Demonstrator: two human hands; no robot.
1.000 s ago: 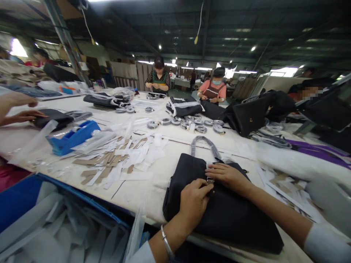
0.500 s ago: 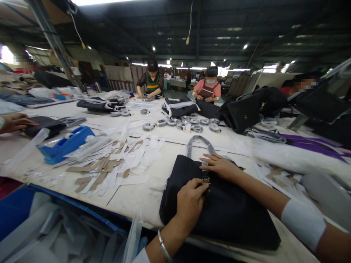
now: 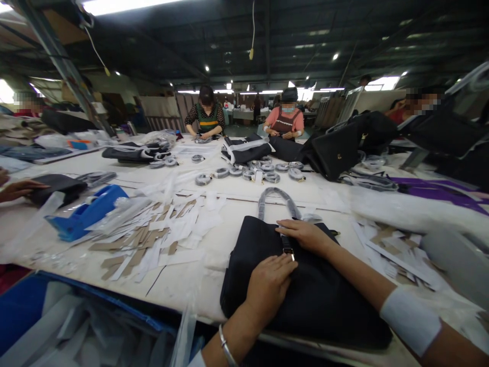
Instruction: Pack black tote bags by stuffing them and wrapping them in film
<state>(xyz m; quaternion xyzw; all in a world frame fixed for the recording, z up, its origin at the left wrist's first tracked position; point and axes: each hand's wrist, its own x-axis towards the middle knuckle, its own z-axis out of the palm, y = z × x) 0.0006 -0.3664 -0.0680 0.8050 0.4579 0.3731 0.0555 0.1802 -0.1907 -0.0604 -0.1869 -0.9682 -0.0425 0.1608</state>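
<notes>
A black handbag (image 3: 324, 295) lies flat on the white table (image 3: 237, 204) in front of me, its wrapped handle (image 3: 275, 199) arching away from me. My left hand (image 3: 269, 288) rests on the bag's front, fingers together and flat, just below a small metal clasp (image 3: 287, 250) on a strap. My right hand (image 3: 305, 235) lies on the bag's upper edge beside that strap, fingers stretched out to the left. Neither hand grips anything that I can see.
Paper and cardboard strips (image 3: 153, 234) litter the table to the left, beside a blue tape dispenser (image 3: 86, 211). Rolled straps (image 3: 248, 172) and more black bags (image 3: 340, 150) lie farther back. Other people work across the table. A blue bin (image 3: 34, 306) of scraps stands at lower left.
My left hand has flattened onto the bag below the clasp instead of pinching at it. My right hand has slid slightly toward the bag's top edge. The view has tilted a little.
</notes>
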